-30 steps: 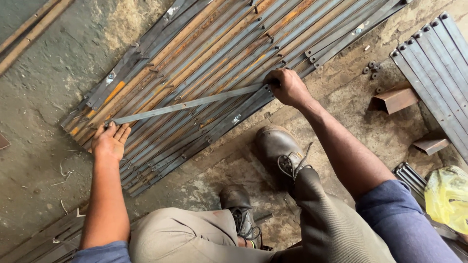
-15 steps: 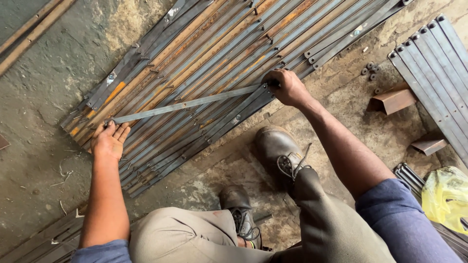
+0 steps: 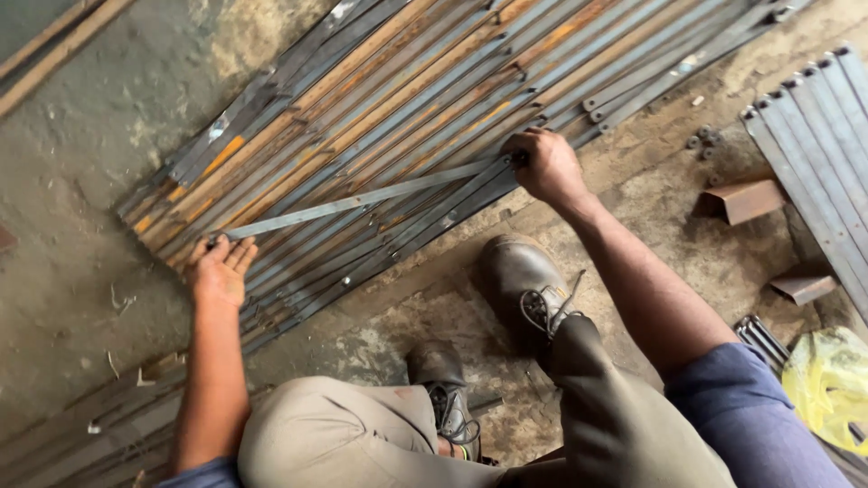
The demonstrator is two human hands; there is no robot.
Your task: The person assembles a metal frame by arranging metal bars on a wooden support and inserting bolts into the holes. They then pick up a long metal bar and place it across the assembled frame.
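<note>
Bare forearms below short blue sleeves [image 3: 755, 411], khaki-grey trousers [image 3: 362, 434], and worn dark brown leather lace-up boots [image 3: 524, 285] with scuffed toes; nothing worn on either hand
</note>
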